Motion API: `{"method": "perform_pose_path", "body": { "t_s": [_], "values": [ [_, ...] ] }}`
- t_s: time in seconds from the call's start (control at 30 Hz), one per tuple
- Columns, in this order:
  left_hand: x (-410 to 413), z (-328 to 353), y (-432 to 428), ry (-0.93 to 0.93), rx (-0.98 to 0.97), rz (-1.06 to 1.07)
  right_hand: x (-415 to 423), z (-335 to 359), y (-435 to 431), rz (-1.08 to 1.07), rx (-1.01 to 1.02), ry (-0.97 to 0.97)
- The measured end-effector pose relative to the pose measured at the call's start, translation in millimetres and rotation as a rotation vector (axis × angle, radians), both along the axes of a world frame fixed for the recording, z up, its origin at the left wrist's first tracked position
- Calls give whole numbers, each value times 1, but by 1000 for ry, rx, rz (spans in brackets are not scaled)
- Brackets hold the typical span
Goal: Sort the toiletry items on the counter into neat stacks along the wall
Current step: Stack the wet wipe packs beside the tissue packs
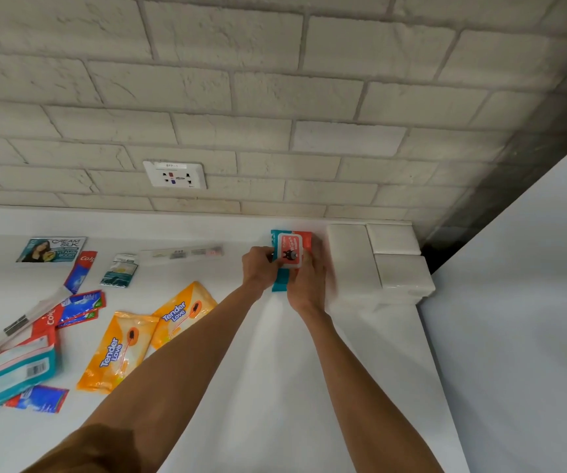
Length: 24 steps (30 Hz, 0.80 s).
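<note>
Mid-frame, a teal pack [279, 285] lies mostly hidden beneath the red wipes pack [294, 249], the left grip [260, 268] and the right grip [306, 285]. At lower left the frame edge cuts off a large teal-and-white pack [9, 373]; the print on the long clear box [181, 253] by the wall [275, 131] is too blurred to read.

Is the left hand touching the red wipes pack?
Touching. The head view shows the left hand with its fingers curled against the left edge of the red wipes pack, with no gap between them.
</note>
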State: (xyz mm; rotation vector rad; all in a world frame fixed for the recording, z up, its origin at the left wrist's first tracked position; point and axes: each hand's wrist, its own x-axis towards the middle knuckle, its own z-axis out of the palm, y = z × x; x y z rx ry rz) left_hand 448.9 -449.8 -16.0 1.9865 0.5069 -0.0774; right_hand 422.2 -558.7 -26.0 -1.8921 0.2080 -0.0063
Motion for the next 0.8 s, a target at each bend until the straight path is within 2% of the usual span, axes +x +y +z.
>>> {"method": "perform_pose_path", "body": {
  "t_s": [0.07,0.13,0.2,0.27,0.33,0.37,0.47,0.57,0.67,0.8],
  "values": [
    [1,-1,0,1,7,-13,4,-9,-7,43,-123,11],
    [-1,-2,-1,-8,12,-21,9,-24,-8,18,14,20],
    [-5,-3,-2,-30,38,-27,6,-20,-10,52,-64,-22],
    [-11,-2,-2,-68,83,-43,-5,4,-9,120,-272,16],
    [-18,0,-4,-115,104,-65,-7,5,-15,114,-515,-42],
    [-21,-1,-5,-139,123,-80,-9,4,-16,111,-508,-38],
    [-28,-6,-6,-173,186,-122,-6,-2,-13,113,-168,-100],
    [-31,-9,-6,-152,186,-126,8,-29,-11,67,9,-91],
    [-33,-10,-8,-143,218,-138,9,-29,-12,128,-77,-41],
    [-35,-14,-10,-135,232,-144,16,-43,-13,102,-261,-170]
  ]
}}
